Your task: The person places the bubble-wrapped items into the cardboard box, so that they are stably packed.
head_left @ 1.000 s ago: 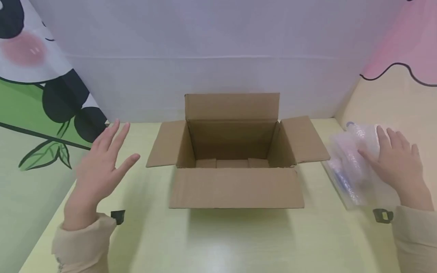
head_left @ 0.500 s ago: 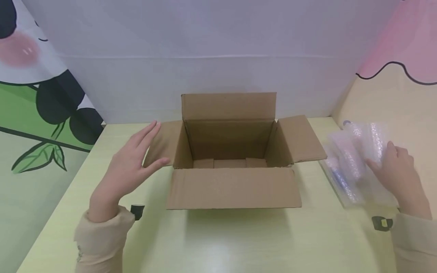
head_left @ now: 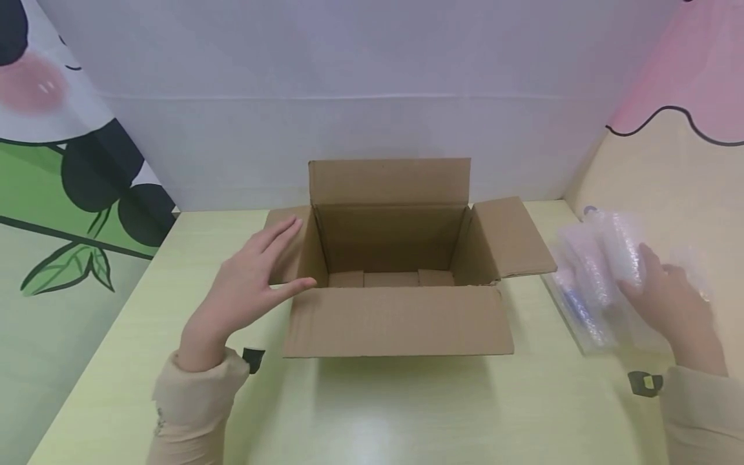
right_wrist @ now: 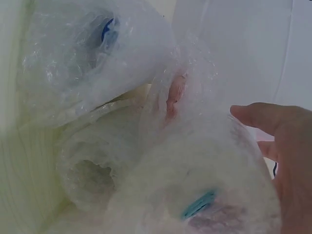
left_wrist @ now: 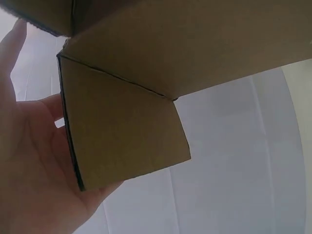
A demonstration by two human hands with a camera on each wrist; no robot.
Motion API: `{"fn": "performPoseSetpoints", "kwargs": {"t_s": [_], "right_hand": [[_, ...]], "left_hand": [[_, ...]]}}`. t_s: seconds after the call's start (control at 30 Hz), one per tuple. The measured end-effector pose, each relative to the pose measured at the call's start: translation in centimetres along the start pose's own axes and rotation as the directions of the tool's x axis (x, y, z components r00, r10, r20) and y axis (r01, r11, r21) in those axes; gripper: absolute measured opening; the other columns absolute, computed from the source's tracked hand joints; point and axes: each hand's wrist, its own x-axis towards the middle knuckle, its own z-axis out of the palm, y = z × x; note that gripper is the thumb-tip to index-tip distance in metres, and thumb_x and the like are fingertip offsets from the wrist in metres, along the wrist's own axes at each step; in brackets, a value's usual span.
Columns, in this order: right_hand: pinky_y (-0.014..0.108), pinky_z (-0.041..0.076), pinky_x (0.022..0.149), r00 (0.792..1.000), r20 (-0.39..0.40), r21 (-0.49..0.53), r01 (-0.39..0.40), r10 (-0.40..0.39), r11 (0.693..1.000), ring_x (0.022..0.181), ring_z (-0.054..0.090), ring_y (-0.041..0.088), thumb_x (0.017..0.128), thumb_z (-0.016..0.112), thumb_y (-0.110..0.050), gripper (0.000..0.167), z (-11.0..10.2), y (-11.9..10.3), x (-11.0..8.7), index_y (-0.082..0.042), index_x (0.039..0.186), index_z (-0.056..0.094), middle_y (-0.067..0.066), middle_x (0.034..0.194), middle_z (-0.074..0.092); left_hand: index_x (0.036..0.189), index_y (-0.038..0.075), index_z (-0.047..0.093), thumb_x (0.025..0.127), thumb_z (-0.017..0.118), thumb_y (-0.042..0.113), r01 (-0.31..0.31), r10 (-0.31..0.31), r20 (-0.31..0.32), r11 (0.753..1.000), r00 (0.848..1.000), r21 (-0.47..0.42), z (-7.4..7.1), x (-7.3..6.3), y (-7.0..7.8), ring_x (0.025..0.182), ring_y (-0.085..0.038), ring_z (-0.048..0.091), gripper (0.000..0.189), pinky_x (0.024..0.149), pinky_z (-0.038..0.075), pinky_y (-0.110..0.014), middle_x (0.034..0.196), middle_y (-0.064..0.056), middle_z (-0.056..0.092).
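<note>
A brown cardboard box [head_left: 398,323] stands upright with its flaps spread. My left hand [head_left: 241,284] is at its left flap [head_left: 287,252], fingers straight and thumb apart near the front corner. In the left wrist view that flap [left_wrist: 122,126] covers part of the hand; I cannot tell how firmly they touch. At the right, my right hand [head_left: 668,294] grips a bubble-wrapped bundle [right_wrist: 195,170], with a teal patch showing through the wrap. More bubble-wrapped bundles [head_left: 589,258] lie just left of this hand, one with blue inside. Its fingertips are mostly hidden.
The pale yellow tabletop [head_left: 378,413] runs in front of the box. Behind rises a white cloth backdrop [head_left: 372,84]; printed side panels [head_left: 686,194] close in the right and left. Small black pieces [head_left: 645,383] show by both wrists.
My left hand has moved right, from beside the box to its left flap. The right hand has curled its fingers onto a bundle, and bubble wrap now shows to its right.
</note>
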Motion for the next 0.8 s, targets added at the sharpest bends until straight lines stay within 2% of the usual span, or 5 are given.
{"fn": "performPoseSetpoints", "kwargs": {"t_s": [0.23,0.5,0.67,0.8], "right_hand": [[0.074,0.036,0.069,0.999,0.024,-0.003,0.023,-0.023,1.000,0.111,0.034,0.065,0.099,0.042,-0.050,0.083,-0.1,0.2,-0.1,-0.010,0.155,-0.004,0.049,0.129,0.028],[0.075,0.037,0.064,0.995,-0.042,-0.024,0.087,-0.088,0.996,0.104,0.037,0.065,0.098,0.047,-0.045,0.079,-0.5,-0.2,0.0,-0.012,0.156,0.004,0.049,0.126,0.029],[0.074,0.039,0.059,0.985,-0.097,-0.041,0.138,-0.141,0.990,0.102,0.040,0.065,0.097,0.051,-0.043,0.077,-2.2,-1.3,0.3,-0.014,0.156,0.010,0.048,0.126,0.032],[0.066,0.042,0.054,0.963,-0.161,-0.064,0.208,-0.216,0.976,0.099,0.045,0.063,0.096,0.055,-0.038,0.076,-4.5,-3.1,0.4,-0.015,0.156,0.014,0.047,0.126,0.035]], "left_hand": [[0.152,0.012,0.030,0.084,0.067,0.053,0.009,-0.009,0.012,1.000,1.000,0.023,0.9,0.1,0.0,0.142,-0.032,0.033,0.088,0.097,0.045,-0.055,0.157,-0.008,0.032],[0.150,0.010,0.034,0.075,0.073,0.060,0.012,-0.011,-0.013,0.999,1.000,0.053,1.8,0.1,-0.3,0.141,-0.032,0.035,0.098,0.096,0.047,-0.056,0.156,-0.011,0.034],[0.148,0.009,0.039,0.072,0.075,0.061,0.014,-0.013,-0.028,0.999,1.000,0.047,2.1,-0.1,-0.3,0.140,-0.034,0.036,0.099,0.091,0.049,-0.057,0.156,-0.011,0.034],[0.148,0.009,0.039,0.071,0.076,0.060,0.026,-0.025,-0.043,0.999,0.999,0.024,2.5,-0.4,-0.3,0.139,-0.033,0.038,0.100,0.087,0.050,-0.057,0.156,-0.011,0.034]]}}
